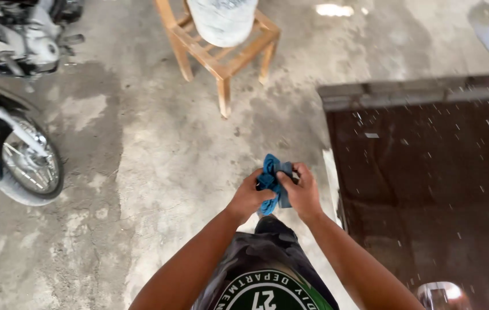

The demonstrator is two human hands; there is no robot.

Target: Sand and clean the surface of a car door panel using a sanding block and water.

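Looking straight down from head height: a crumpled blue cloth rag is held in front of the body, above a stained grey concrete floor. The rag is gripped from both sides. The left hand is closed around its lower left part, fingers curled over the fabric. The right hand is clamped on its right side, fingertips pressed into the folds. The two hands are just beside each other, with the bunched rag between them.

To the right, a dark brown wet flat surface speckled with pale droplets is seen. Ahead, a light wooden chair is noted, with a pale rounded container resting on its seat. At far left, the front wheel of a motorcycle is seen standing on the floor.
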